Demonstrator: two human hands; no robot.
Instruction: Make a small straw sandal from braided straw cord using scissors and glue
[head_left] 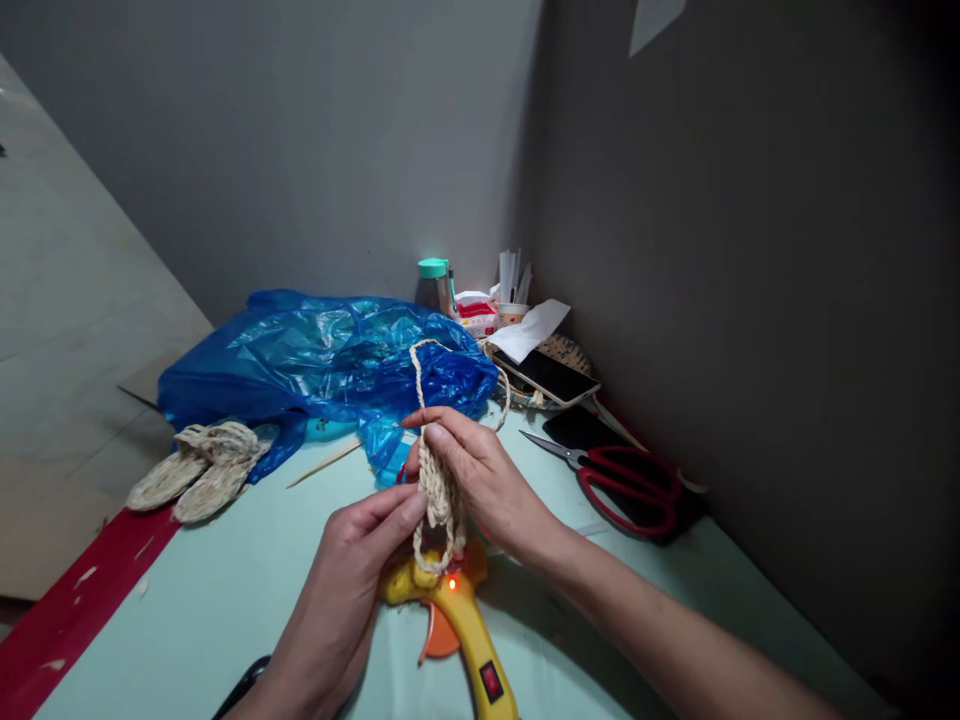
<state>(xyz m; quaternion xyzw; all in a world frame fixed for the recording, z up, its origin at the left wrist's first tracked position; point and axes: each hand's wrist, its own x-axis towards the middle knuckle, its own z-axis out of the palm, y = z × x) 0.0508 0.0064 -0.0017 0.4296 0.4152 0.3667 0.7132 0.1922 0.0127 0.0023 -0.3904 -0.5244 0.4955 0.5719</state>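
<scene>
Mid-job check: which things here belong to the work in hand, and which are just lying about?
Job, as far as I can judge:
- braided cord, in both hands
- yellow glue gun, light on
- scissors, probably

Probably just lying about:
- phone
- green-lidded jar
- blue plastic bag

Unclear: woven slippers.

The yellow glue gun's handle (486, 655) is cut off by the bottom edge, and its nozzle is hidden behind the braided cord (437, 490). A dark object (244, 685) is partly covered by the left forearm (281, 690); its kind cannot be told.
</scene>
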